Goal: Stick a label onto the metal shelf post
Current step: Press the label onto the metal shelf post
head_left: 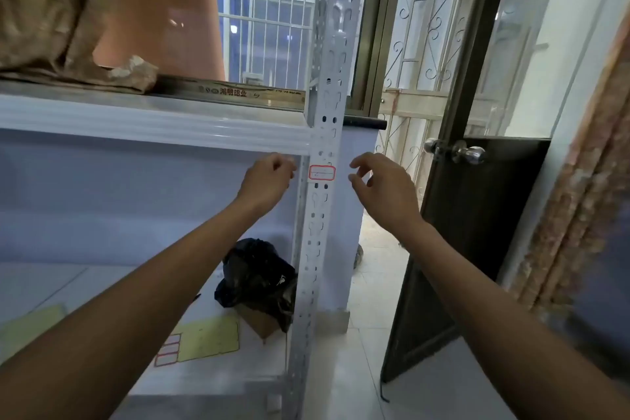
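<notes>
Label [321, 172]: white, red-bordered, seen stuck flat on the front face of the metal shelf post [318, 232], just below the upper shelf beam [153, 126]. Faint writing is noted on it; it cannot be read.

Left hand [269, 177]: held just beside the post's left edge at label height, fingers loosely curled, nothing seen in the grasp. Contact with the post cannot be told.

Right hand [381, 187]: held apart from the post on its right side, released, fingers relaxed and bent, thumb and forefinger close together with nothing between them.

On the lower shelf [102, 283] a yellow label sheet [204, 337] with red-bordered labels is recorded, and a black plastic bag [259, 276] near the post.
</notes>
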